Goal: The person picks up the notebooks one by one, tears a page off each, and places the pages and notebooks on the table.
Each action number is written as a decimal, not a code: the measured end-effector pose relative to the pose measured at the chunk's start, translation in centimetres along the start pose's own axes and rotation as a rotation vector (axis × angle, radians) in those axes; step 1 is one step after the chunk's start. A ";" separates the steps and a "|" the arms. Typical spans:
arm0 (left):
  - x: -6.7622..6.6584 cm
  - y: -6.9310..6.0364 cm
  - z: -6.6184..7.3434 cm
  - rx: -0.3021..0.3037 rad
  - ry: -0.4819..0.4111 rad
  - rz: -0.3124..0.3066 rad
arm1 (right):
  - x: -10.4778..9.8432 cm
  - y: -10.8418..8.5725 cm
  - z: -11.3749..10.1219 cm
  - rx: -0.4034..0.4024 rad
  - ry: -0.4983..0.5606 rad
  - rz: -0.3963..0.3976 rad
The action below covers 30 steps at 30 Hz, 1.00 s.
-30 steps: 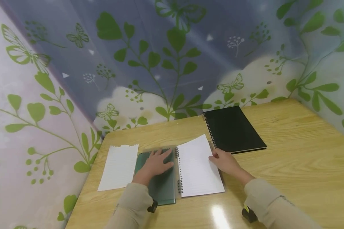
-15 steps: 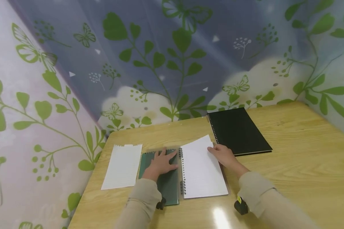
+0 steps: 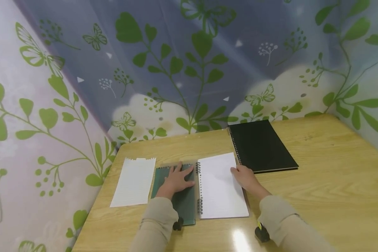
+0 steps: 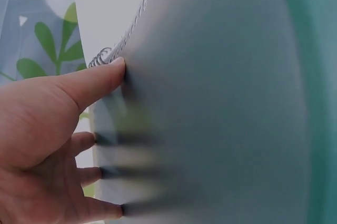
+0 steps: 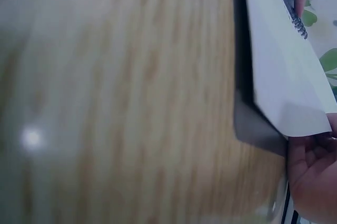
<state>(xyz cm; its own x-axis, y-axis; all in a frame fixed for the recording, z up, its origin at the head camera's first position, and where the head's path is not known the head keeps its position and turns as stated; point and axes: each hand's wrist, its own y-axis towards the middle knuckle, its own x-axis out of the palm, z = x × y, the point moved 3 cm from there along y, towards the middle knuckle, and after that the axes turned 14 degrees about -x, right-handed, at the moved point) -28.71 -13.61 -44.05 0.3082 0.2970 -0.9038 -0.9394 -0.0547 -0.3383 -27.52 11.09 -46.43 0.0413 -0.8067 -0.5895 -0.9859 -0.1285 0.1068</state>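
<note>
A spiral notebook lies open, its white lined page (image 3: 222, 189) on the right and its green cover (image 3: 186, 206) folded out to the left. Across the upper part of the cover, my left hand (image 3: 176, 180) rests with fingers spread. The left wrist view has the fingertips of that left hand (image 4: 47, 134) against the frosted cover sheet (image 4: 221, 98), close to the coil. My right hand (image 3: 247, 178) pinches the page's right edge near its upper corner. In the right wrist view, the right hand (image 5: 316, 174) holds the slightly curved page (image 5: 289, 71) between thumb and fingers.
A loose sheet with a torn top edge (image 3: 133, 183) lies left of the notebook. Behind my right hand is a black spiral notebook (image 3: 261, 145), closed. All lie on a wooden table (image 3: 321, 182), with a leaf-patterned curtain (image 3: 163, 52) along its back.
The page's raised upper right corner has come down and back toward me, with my right hand still on its edge. The left hand stays on the cover; the head view has shifted slightly.
</note>
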 end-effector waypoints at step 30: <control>0.0 -0.7 0.5 -0.072 -0.076 -0.028 | -0.1 -0.6 0.8 0.003 0.127 -0.174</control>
<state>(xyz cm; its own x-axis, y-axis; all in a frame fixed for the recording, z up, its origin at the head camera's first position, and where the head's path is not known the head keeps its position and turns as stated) -28.13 -13.14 -43.65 0.3196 0.3711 -0.8719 -0.9164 -0.1127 -0.3839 -27.08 11.76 -47.06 0.2309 -0.8386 -0.4934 -0.9626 -0.2709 0.0099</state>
